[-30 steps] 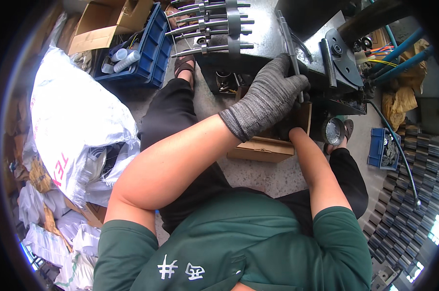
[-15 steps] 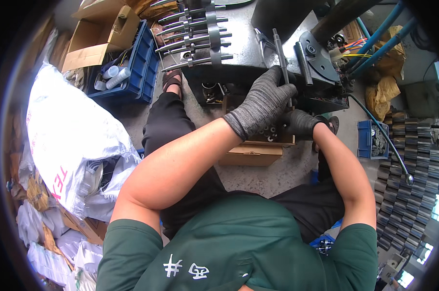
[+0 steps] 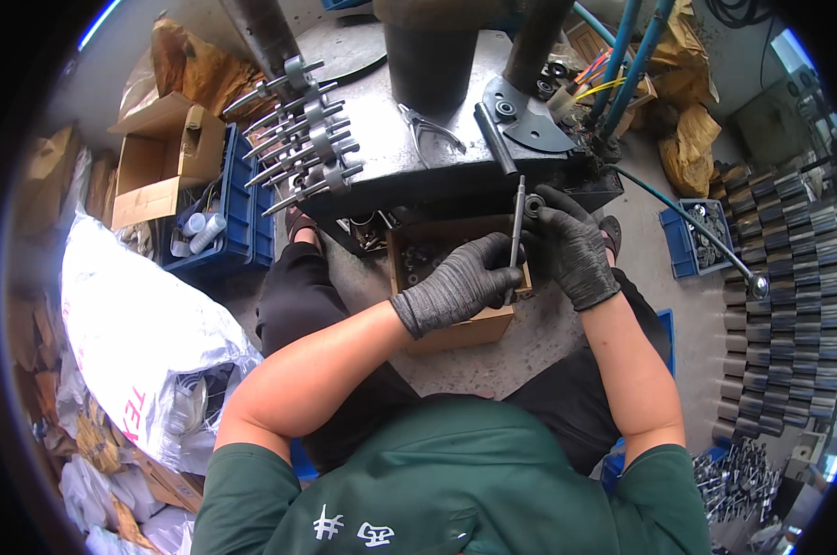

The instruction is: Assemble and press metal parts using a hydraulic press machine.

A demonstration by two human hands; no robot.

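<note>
Evidently, the left hand (image 3: 460,283) is pinching a metal shaft (image 3: 518,227) in its fingers, the right hand (image 3: 574,252) a ring (image 3: 533,205) at the shaft's one o'clock, both likely needing steady, square holding.

A worker wears a dark green shirt (image 3: 418,462) with plain short sleeves (image 3: 666,476) and white marks (image 3: 376,535) across the chest, above loose black trousers (image 3: 298,298). Knitted gloves cover both hands, flecked grey on the left hand (image 3: 457,280) and darker on the right hand (image 3: 577,256), each with a snug cuff (image 3: 596,294) at the wrist. Dark sandals (image 3: 299,223) complete the outfit.
</note>
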